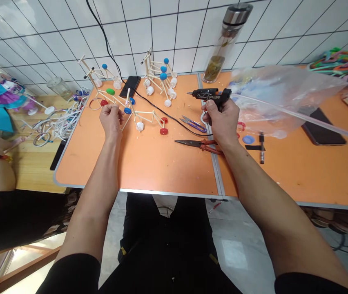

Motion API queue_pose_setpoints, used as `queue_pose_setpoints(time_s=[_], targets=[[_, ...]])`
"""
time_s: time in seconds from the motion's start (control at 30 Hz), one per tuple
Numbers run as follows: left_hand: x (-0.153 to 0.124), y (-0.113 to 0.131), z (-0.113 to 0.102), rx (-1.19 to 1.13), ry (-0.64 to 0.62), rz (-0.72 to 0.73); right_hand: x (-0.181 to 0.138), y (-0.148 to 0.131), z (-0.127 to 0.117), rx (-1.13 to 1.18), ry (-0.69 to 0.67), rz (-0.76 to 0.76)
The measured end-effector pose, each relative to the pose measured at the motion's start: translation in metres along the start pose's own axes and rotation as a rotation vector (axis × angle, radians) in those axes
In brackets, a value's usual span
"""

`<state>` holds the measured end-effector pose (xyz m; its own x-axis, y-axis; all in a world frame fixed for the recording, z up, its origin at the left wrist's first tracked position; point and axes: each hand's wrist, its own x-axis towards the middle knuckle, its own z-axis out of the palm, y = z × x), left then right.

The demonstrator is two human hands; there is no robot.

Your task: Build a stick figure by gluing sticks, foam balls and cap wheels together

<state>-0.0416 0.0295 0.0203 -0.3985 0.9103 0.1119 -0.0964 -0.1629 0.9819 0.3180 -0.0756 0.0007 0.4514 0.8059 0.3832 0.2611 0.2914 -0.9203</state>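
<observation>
Gluing stage, I reckon. My left hand (111, 116) pinches a thin stick of the stick frame (145, 118), which sits on the orange table (149, 167), left of centre. My right hand (219, 122) is clenched round the glue gun (210, 95), nozzle pointing left, well apart from the frame. Scissors (194, 123) and pliers (197, 143) lie just left of that hand. Next move calls for the nozzle on the pinched joint, with the frame held steady.
</observation>
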Motion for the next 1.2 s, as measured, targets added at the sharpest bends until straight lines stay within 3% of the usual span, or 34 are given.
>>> queue_pose_setpoints(time_s=[0.13, 0.7, 0.83, 0.87, 0.93, 0.97, 1.07, 1.17, 1.2], targets=[[-0.002, 0.001, -0.001, 0.01, -0.026, 0.004, 0.0, 0.0, 0.0, 0.013, 0.007, 0.007], [-0.019, 0.029, 0.006, 0.001, 0.064, -0.022, 0.006, 0.016, 0.0, 0.01, 0.001, -0.051], [0.012, 0.016, -0.003, -0.022, 0.19, 0.137, 0.011, 0.025, -0.002, -0.007, 0.024, -0.099], [0.021, 0.014, -0.006, -0.034, 0.278, 0.177, 0.012, 0.027, -0.002, -0.009, 0.028, -0.104], [0.027, 0.014, -0.012, -0.072, 0.286, 0.352, 0.014, 0.029, -0.002, -0.018, 0.028, -0.104], [0.022, 0.019, -0.013, -0.112, 0.288, 0.474, 0.014, 0.029, -0.002, -0.022, 0.027, -0.098], [-0.033, 0.051, -0.003, -0.066, -0.107, 0.658, 0.014, 0.026, -0.001, -0.012, 0.035, -0.074], [-0.114, 0.084, 0.033, 0.042, -0.253, 0.852, 0.014, 0.019, 0.001, 0.028, 0.043, -0.065], [-0.135, 0.089, 0.048, 0.126, -0.359, 0.874, 0.014, 0.017, 0.001, 0.038, 0.045, -0.066]])
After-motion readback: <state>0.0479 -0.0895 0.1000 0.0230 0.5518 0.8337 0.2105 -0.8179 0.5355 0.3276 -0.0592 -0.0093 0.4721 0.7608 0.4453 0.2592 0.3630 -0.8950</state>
